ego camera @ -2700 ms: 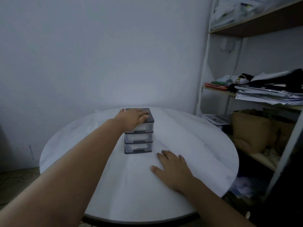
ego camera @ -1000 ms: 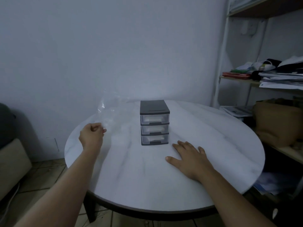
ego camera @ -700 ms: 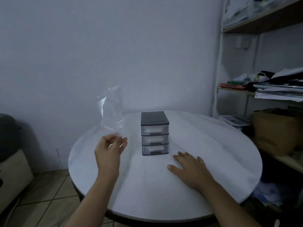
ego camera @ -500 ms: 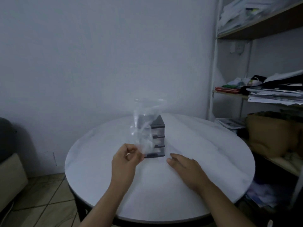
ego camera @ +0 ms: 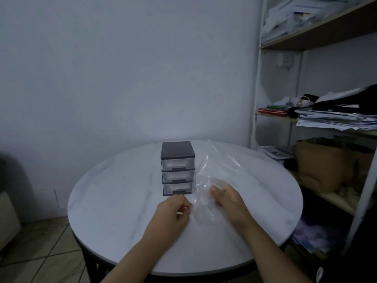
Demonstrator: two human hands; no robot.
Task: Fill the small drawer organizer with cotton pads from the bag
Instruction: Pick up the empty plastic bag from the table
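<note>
Clear floppy plastic bag (ego camera: 216, 176) is just right of the small grey three-drawer box (ego camera: 177, 168) on the round white table (ego camera: 122, 211). Left hand (ego camera: 173, 210) pinches its edge; right hand (ego camera: 228, 201) touches it, fingers loose. A hard tug may rip it or bump the light box.

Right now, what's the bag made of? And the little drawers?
The bag looks like thin clear plastic film, shiny: it crinkles and the table shows through. The drawers seem hard plastic: cloudy see-through fronts, dull dark frame.
</note>
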